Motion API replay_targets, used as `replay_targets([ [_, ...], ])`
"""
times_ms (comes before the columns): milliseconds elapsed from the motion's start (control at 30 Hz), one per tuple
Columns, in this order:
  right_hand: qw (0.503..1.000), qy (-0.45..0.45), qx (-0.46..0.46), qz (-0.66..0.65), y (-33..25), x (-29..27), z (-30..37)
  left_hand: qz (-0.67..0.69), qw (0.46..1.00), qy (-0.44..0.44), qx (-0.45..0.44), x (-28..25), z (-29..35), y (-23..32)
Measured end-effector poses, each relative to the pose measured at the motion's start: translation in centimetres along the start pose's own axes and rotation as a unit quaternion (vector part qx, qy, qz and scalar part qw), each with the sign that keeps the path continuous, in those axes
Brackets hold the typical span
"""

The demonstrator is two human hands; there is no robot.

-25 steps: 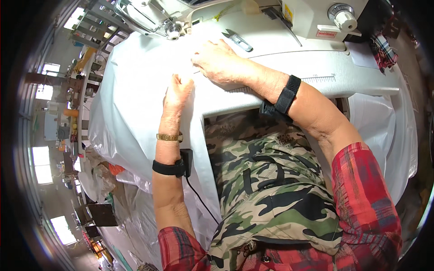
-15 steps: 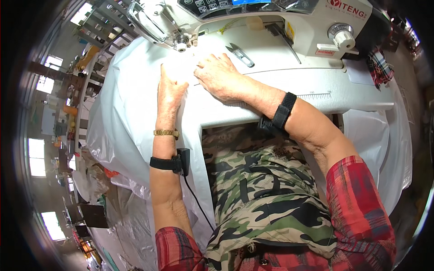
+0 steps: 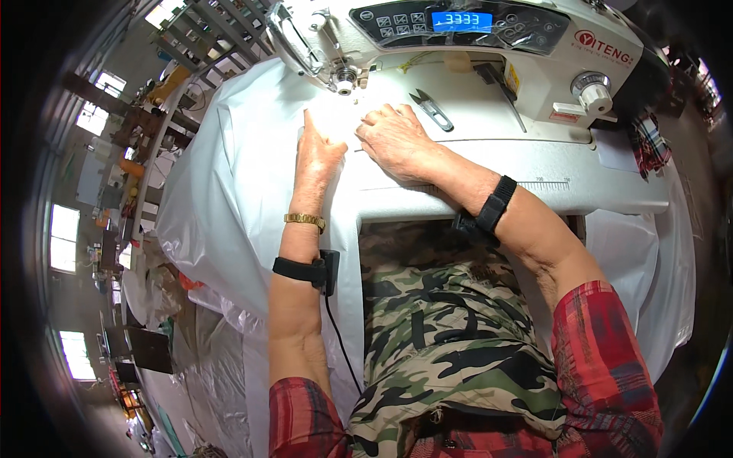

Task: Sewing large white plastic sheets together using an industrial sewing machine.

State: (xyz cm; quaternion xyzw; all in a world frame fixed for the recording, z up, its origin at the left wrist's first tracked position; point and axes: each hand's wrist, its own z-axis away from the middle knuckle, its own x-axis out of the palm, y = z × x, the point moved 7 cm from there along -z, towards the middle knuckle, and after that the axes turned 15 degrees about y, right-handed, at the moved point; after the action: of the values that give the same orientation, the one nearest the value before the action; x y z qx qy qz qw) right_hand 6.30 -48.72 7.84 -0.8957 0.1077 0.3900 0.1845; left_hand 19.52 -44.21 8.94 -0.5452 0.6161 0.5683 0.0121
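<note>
Under the needle end of a white sewing machine (image 3: 346, 80), both hands rest in a strong glare. My left hand (image 3: 317, 156) lies on white sheeting (image 3: 244, 145), its index finger stretched forward and its thumb apart to the right. The glare washes out its middle fingers. Close by on the right, my right hand (image 3: 393, 143) presses down on the machine bed with bent fingers. Whatever is under its fingertips is white and lost in the light. Thread snips (image 3: 432, 111) lie on the bed just beyond that hand.
The machine's arm with a lit control panel (image 3: 462, 23) spans the far side, its handwheel-like knob (image 3: 594, 95) at right. A dark thin tool (image 3: 504, 95) leans behind the snips. Plaid cloth (image 3: 649, 145) hangs at the right. A cable (image 3: 341, 343) runs from my left wrist strap.
The whole view has shifted, so the machine and hands appear farther right and lower, and more of the panel shows. Relative to the machine, both hands have hardly moved.
</note>
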Motion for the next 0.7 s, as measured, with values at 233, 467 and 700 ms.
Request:
replay_targets([
  [233,1.0,-0.015,-0.007,0.0,-1.5,0.2,-0.2,-0.063,0.984,0.054,0.161,-2.3,3.2,1.3],
  [467,0.999,-0.019,-0.009,0.025,0.7,-0.2,0.7,0.142,0.952,-0.216,0.165,-13.5,9.3,8.6],
  [700,1.0,0.021,-0.02,0.006,-0.1,-0.1,0.3,-0.372,0.871,0.202,0.249,-25.2,-3.4,-11.0],
])
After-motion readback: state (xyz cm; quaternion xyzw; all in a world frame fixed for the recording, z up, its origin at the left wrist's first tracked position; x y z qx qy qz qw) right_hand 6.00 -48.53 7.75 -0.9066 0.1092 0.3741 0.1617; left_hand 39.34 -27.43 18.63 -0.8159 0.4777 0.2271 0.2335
